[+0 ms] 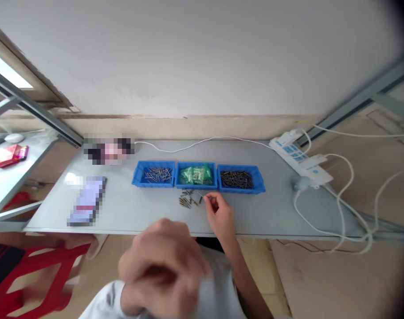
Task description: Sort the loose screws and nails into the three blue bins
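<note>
My right hand (218,212) reaches onto the grey table (275,208), fingers pinched on a small screw at the edge of a loose pile of screws (188,198). Behind the pile stand three blue bins: the left bin (154,174) holds silver screws, the middle bin (196,175) holds green plastic bags, the right bin (241,179) holds dark screws. My left hand (162,266) is raised close to the camera, blurred, fingers curled into a loose fist; whether it holds anything is unclear.
A white power strip (300,159) with cables lies at the table's right rear. A phone-like flat object (87,201) lies at the left. A red plastic chair (32,274) stands at the lower left, and another table (9,155) is beyond it.
</note>
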The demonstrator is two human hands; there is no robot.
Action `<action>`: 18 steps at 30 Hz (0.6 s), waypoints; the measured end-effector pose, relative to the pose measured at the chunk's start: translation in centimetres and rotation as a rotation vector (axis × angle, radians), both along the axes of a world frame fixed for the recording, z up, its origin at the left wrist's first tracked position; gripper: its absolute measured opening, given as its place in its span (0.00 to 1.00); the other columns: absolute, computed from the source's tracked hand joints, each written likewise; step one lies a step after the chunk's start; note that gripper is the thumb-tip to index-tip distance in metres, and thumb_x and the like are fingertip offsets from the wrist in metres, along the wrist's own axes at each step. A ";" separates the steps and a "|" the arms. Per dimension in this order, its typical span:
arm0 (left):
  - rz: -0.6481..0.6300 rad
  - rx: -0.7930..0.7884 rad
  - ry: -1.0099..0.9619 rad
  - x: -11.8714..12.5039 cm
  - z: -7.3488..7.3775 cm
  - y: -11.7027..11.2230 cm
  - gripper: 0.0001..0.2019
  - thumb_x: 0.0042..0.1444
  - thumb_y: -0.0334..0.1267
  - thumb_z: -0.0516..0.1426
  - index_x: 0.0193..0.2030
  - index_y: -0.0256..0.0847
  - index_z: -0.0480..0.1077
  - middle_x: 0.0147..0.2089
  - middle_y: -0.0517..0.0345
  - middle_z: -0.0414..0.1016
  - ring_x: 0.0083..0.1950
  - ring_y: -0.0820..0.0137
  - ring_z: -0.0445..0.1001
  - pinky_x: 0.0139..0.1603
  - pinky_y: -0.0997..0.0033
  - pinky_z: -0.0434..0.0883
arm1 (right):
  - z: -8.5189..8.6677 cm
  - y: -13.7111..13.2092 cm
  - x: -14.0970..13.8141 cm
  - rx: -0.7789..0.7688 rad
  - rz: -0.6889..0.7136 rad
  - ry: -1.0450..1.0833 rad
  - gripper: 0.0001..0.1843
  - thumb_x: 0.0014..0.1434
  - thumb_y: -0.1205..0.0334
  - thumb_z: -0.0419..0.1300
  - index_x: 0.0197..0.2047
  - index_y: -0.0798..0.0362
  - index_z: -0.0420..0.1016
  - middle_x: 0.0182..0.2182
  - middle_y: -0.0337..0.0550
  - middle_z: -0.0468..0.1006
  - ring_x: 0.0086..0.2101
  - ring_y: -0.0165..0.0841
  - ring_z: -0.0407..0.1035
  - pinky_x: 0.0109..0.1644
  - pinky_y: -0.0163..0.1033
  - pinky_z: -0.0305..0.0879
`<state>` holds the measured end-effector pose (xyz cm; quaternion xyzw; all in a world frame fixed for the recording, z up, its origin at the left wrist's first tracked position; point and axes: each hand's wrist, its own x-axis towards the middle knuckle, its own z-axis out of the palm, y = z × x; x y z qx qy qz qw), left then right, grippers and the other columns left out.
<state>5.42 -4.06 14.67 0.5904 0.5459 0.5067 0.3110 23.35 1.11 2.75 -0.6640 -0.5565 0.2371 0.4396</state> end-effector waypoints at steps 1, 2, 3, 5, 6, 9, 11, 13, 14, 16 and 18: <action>0.039 0.045 -0.048 0.6 -0.6 1.0 0.21 0.63 0.66 0.54 0.33 0.53 0.72 0.20 0.58 0.64 0.18 0.66 0.62 0.15 0.62 0.64 | 0.2 -0.1 0.1 0.008 0.015 0.080 0.14 0.71 0.49 0.57 0.42 0.50 0.76 0.24 0.35 0.72 0.25 0.32 0.67 0.34 0.35 0.63; 0.098 0.066 -0.136 1.2 -1.3 2.0 0.17 0.64 0.59 0.59 0.34 0.50 0.73 0.23 0.58 0.68 0.21 0.68 0.65 0.18 0.65 0.66 | 0.4 -0.2 0.1 0.014 0.023 0.154 0.14 0.70 0.49 0.58 0.41 0.50 0.76 0.24 0.34 0.69 0.25 0.31 0.65 0.33 0.35 0.63; 0.132 0.042 -0.184 1.7 -2.1 2.9 0.13 0.64 0.54 0.63 0.37 0.48 0.74 0.26 0.59 0.72 0.22 0.71 0.66 0.21 0.68 0.67 | 0.7 -0.4 0.0 0.019 0.026 0.219 0.14 0.70 0.49 0.58 0.41 0.50 0.76 0.24 0.33 0.68 0.25 0.31 0.64 0.32 0.34 0.63; 0.041 -0.095 -0.208 2.5 -3.8 4.4 0.12 0.63 0.50 0.65 0.44 0.44 0.78 0.28 0.60 0.74 0.23 0.74 0.65 0.24 0.72 0.68 | 1.0 -0.7 -0.3 0.026 0.033 0.320 0.14 0.69 0.49 0.59 0.40 0.50 0.75 0.24 0.34 0.67 0.25 0.31 0.62 0.31 0.34 0.63; -0.043 -0.172 -0.222 2.7 -4.7 4.9 0.14 0.62 0.50 0.65 0.47 0.43 0.79 0.31 0.59 0.76 0.24 0.75 0.65 0.24 0.73 0.68 | 1.2 -0.8 -0.6 0.025 0.047 0.362 0.14 0.69 0.49 0.59 0.39 0.50 0.75 0.25 0.34 0.67 0.26 0.31 0.62 0.31 0.34 0.63; -0.144 -0.298 -0.326 3.2 -6.8 5.7 0.15 0.62 0.50 0.65 0.46 0.41 0.81 0.27 0.62 0.71 0.23 0.76 0.64 0.24 0.74 0.66 | 1.2 -1.1 -1.5 0.016 0.082 0.460 0.15 0.69 0.47 0.59 0.39 0.50 0.73 0.27 0.36 0.69 0.27 0.31 0.63 0.32 0.34 0.63; -0.142 -0.318 -0.365 3.5 -7.8 5.8 0.14 0.62 0.49 0.66 0.45 0.41 0.82 0.26 0.64 0.67 0.23 0.77 0.63 0.25 0.74 0.65 | 1.0 -1.2 -1.8 0.006 0.077 0.504 0.16 0.69 0.46 0.59 0.38 0.50 0.73 0.27 0.37 0.70 0.28 0.32 0.64 0.32 0.35 0.64; -0.158 -0.330 -0.372 3.8 -8.6 6.0 0.13 0.61 0.49 0.66 0.45 0.41 0.82 0.28 0.62 0.70 0.23 0.76 0.63 0.25 0.74 0.65 | 0.8 -1.2 -1.9 0.001 0.066 0.536 0.17 0.69 0.45 0.59 0.39 0.50 0.73 0.28 0.38 0.71 0.28 0.32 0.65 0.32 0.35 0.65; -0.171 -0.324 -0.363 3.9 -8.8 6.0 0.13 0.61 0.48 0.66 0.44 0.41 0.82 0.31 0.60 0.72 0.24 0.76 0.64 0.25 0.74 0.65 | 0.7 -1.1 -1.9 0.001 0.062 0.545 0.17 0.69 0.45 0.59 0.39 0.51 0.73 0.28 0.38 0.71 0.28 0.32 0.65 0.33 0.35 0.65; -0.175 -0.260 -0.314 3.8 -9.2 6.2 0.11 0.62 0.46 0.66 0.41 0.40 0.82 0.36 0.57 0.75 0.26 0.76 0.66 0.26 0.74 0.66 | 0.6 -1.0 -1.8 -0.002 0.048 0.551 0.16 0.68 0.45 0.60 0.40 0.51 0.74 0.27 0.37 0.70 0.28 0.32 0.65 0.32 0.35 0.64; -0.155 -0.152 -0.221 3.6 -9.5 6.4 0.09 0.64 0.43 0.65 0.40 0.40 0.82 0.41 0.54 0.77 0.28 0.76 0.68 0.29 0.74 0.68 | 0.6 -1.0 -1.6 -0.012 0.031 0.545 0.16 0.69 0.46 0.60 0.44 0.51 0.76 0.25 0.36 0.68 0.27 0.32 0.65 0.31 0.35 0.63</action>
